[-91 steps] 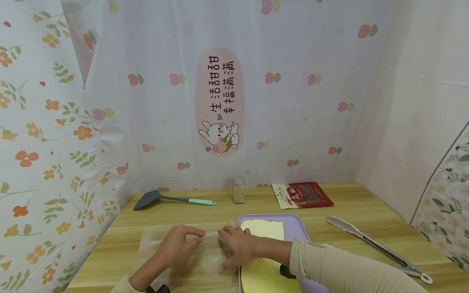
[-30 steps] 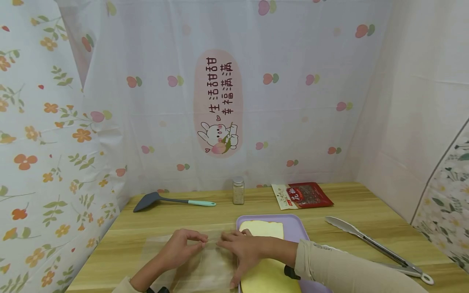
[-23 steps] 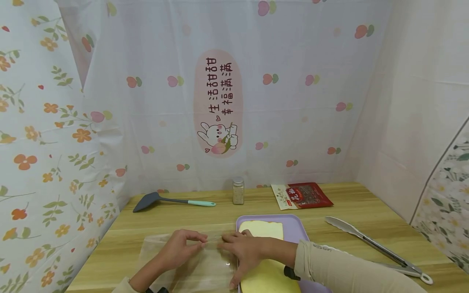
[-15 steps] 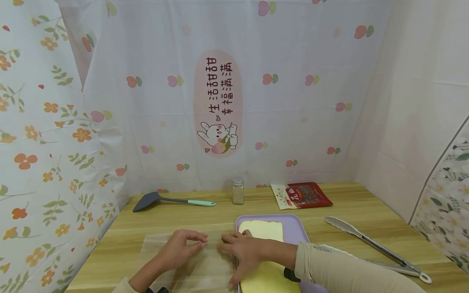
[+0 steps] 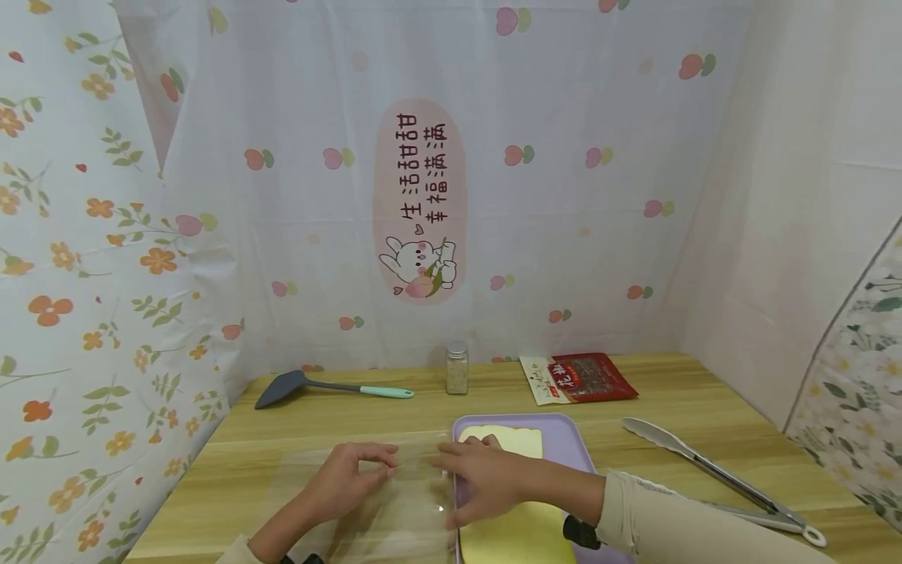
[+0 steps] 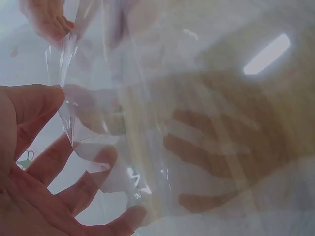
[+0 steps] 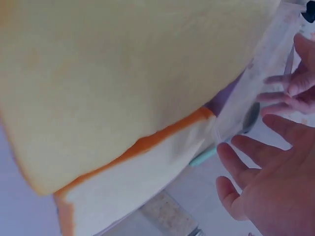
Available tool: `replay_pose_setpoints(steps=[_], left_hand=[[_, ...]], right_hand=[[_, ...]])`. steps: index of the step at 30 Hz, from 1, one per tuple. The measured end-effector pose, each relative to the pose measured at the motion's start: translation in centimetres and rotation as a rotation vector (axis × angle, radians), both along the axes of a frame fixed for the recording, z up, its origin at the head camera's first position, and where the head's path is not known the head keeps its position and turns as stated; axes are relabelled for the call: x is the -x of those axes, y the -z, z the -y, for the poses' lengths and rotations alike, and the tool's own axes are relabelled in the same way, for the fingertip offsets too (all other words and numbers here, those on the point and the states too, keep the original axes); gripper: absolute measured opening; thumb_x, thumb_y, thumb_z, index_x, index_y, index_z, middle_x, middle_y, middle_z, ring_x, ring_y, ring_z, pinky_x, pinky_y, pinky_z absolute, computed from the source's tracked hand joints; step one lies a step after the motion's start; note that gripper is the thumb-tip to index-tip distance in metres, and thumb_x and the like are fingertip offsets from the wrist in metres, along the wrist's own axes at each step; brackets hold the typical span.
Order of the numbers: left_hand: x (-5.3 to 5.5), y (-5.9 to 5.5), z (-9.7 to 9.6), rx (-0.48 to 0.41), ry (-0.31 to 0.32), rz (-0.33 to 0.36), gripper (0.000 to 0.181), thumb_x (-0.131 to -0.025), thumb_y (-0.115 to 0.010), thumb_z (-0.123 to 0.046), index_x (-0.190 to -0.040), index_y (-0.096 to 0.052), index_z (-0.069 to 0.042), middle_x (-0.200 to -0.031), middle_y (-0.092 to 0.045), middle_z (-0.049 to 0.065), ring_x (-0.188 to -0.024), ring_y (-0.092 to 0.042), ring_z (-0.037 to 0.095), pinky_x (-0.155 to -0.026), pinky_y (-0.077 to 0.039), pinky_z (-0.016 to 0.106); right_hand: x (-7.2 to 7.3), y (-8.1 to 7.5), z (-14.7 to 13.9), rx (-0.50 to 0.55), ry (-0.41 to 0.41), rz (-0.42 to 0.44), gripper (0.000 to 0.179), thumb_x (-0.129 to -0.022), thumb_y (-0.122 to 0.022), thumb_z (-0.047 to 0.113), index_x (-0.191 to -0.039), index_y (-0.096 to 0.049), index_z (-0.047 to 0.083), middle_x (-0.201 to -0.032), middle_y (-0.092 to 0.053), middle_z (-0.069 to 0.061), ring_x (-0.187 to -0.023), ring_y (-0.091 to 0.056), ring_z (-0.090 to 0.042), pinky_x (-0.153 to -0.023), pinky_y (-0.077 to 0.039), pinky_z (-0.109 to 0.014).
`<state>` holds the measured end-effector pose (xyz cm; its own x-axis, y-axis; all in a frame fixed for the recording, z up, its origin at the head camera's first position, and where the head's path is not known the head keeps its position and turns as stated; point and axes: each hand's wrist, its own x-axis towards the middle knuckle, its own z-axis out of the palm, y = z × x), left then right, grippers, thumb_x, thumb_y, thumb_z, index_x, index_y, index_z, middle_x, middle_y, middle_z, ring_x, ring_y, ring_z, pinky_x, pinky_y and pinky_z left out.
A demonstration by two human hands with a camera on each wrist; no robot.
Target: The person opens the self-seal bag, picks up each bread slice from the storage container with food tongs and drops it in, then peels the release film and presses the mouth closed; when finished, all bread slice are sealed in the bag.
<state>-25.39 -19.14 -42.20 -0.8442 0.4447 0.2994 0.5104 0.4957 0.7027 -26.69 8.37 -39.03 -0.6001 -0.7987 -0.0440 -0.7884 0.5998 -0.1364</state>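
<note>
A clear plastic film point(image 5: 416, 509) lies on the wooden table left of the purple tray point(image 5: 567, 446), its right edge at the tray's rim. My left hand point(image 5: 352, 478) pinches the film's far edge between thumb and forefinger; the left wrist view shows the creased film point(image 6: 69, 113) at the fingertips. My right hand point(image 5: 493, 474) hovers over the tray's left side, fingers spread and slightly bent, fingertips right at the film's edge. In the right wrist view, that hand point(image 7: 275, 182) has nothing gripped. Two bread slices point(image 5: 517, 540) lie in the tray, partly hidden under the right forearm.
Behind, a grey spatula point(image 5: 285, 384) with a mint handle, a glass spice jar point(image 5: 457, 372) and a red-and-white spice packet point(image 5: 585, 377) lie or stand along the back. Metal tongs point(image 5: 719, 474) rest to the right of the tray. Patterned cloth point(image 5: 564, 196) hangs around the table.
My right hand has shifted right, away from the left hand and further over the tray. The left hand has stayed nearly where it was, at the film's edge.
</note>
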Motion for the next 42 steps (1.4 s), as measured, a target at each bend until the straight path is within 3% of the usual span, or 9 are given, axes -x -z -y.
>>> replay_pose_setpoints(steps=[5,11,23,32,42], left_hand=[[-0.2,0.0,0.1,-0.001,-0.011,0.012,0.010,-0.094,-0.068,-0.013,-0.097,-0.076,-0.007,-0.121,-0.068,0.018,-0.117,-0.060,0.041,-0.096,-0.044,0.061],[-0.1,0.0,0.2,-0.006,-0.004,0.011,0.009,-0.095,-0.068,-0.013,-0.096,-0.076,-0.009,-0.122,-0.068,0.018,-0.118,-0.060,0.041,-0.098,-0.042,0.063],[-0.1,-0.2,0.6,0.009,-0.024,0.014,0.009,-0.094,-0.069,-0.014,-0.096,-0.077,-0.010,-0.121,-0.069,0.016,-0.118,-0.060,0.040,-0.096,-0.045,0.060],[-0.2,-0.3,0.4,-0.003,-0.014,0.037,0.010,-0.094,-0.069,-0.015,-0.096,-0.077,-0.009,-0.122,-0.068,0.018,-0.119,-0.059,0.042,-0.096,-0.044,0.062],[-0.2,-0.1,0.5,-0.008,-0.012,0.034,0.008,-0.094,-0.069,-0.014,-0.096,-0.077,-0.011,-0.122,-0.068,0.017,-0.118,-0.060,0.041,-0.097,-0.043,0.062]], right_hand=[[-0.5,-0.7,-1.7,0.081,0.073,0.074,0.075,-0.086,-0.069,0.059,-0.145,-0.050,0.018,-0.149,-0.047,-0.007,-0.131,-0.047,-0.027,-0.095,-0.041,-0.054],[-0.8,-1.3,-5.4,0.225,0.120,0.103,0.073,-0.087,-0.070,0.055,-0.142,-0.052,0.010,-0.148,-0.048,-0.013,-0.135,-0.044,-0.035,-0.100,-0.033,-0.069],[-1.2,-1.9,-13.0,0.399,0.195,0.017,0.076,-0.083,-0.078,0.047,-0.140,-0.051,0.003,-0.143,-0.052,-0.017,-0.131,-0.047,-0.042,-0.099,-0.041,-0.064],[-2.8,-2.6,-17.5,0.334,0.407,-0.044,0.091,-0.075,-0.076,0.064,-0.141,-0.051,0.007,-0.140,-0.055,-0.009,-0.126,-0.054,-0.034,-0.096,-0.047,-0.057],[-2.7,-0.8,-23.2,0.367,0.453,-0.027,0.090,-0.076,-0.082,0.051,-0.140,-0.047,-0.001,-0.138,-0.051,-0.024,-0.123,-0.051,-0.045,-0.091,-0.047,-0.061]])
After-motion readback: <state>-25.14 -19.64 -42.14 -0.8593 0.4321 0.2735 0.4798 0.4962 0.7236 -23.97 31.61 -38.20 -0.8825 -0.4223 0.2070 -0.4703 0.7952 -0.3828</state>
